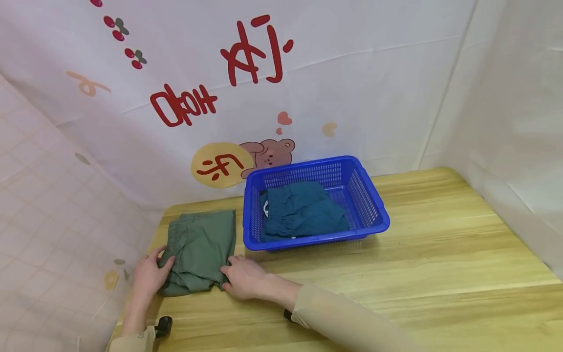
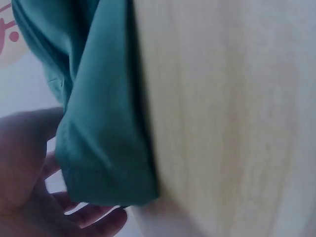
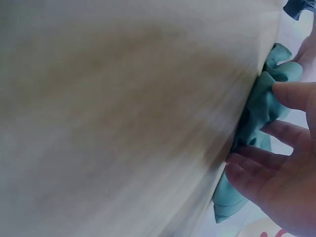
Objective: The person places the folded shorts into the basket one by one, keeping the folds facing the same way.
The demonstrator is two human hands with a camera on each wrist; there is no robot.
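Folded green shorts (image 1: 200, 249) lie on the table, their gathered waistband to the left. At the waistband side my left hand (image 1: 151, 273) grips the near-left corner, the thumb over the cloth. In the left wrist view, the fingers (image 2: 91, 215) of that hand reach beneath the folded cloth (image 2: 106, 143). My right hand (image 1: 245, 277) holds the opposite edge near its front corner. The right wrist view has its thumb (image 3: 294, 95) against the bunched cloth (image 3: 256, 111) and the other fingers along the edge by the tabletop.
A blue plastic basket (image 1: 381, 222) stands right of the shorts, near the back wall. Folded teal shorts (image 1: 303, 208) lie in it, with a dark item with a white mark under their left end. The wooden table (image 1: 440, 274) extends rightward; patterned white cloth hangs behind and at left.
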